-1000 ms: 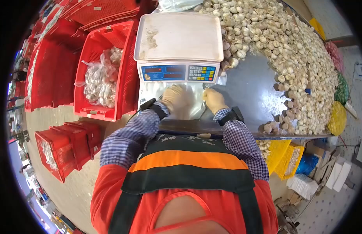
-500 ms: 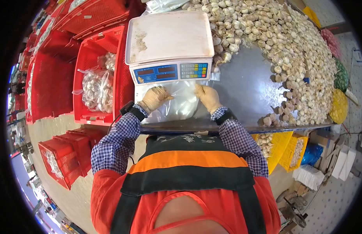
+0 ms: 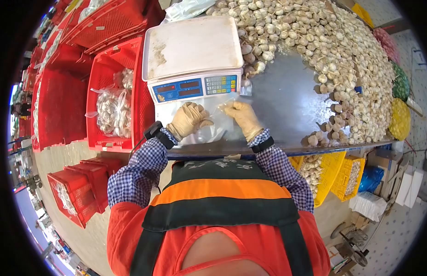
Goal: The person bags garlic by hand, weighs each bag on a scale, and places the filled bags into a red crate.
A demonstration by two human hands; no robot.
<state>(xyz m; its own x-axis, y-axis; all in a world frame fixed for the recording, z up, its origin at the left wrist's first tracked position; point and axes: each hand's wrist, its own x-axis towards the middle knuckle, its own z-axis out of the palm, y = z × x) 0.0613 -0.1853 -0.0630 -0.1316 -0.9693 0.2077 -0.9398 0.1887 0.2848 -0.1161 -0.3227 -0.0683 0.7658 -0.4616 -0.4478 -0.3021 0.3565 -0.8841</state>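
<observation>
Both my gloved hands are over the metal table's near edge, just below the white weighing scale (image 3: 191, 50). A clear plastic bag (image 3: 218, 129) hangs between them and lies on the table. My right hand (image 3: 243, 117) pinches the bag's upper edge. My left hand (image 3: 189, 120) is curled beside the bag, fingers bent; whether it grips the film cannot be made out. The scale's pan holds nothing. A large heap of garlic bulbs (image 3: 323, 41) covers the far and right parts of the table (image 3: 287, 96).
To the left stands a red crate (image 3: 137, 106) holding bagged garlic (image 3: 114, 112), with more red crates (image 3: 61, 106) beyond. Yellow crates (image 3: 330, 177) with garlic are under the table at right. Mesh sacks (image 3: 399, 118) stand at the far right.
My left hand has moved right, closer to my right hand, and its fingers are more curled. The bag is bunched more between them. The view has shifted slightly.
</observation>
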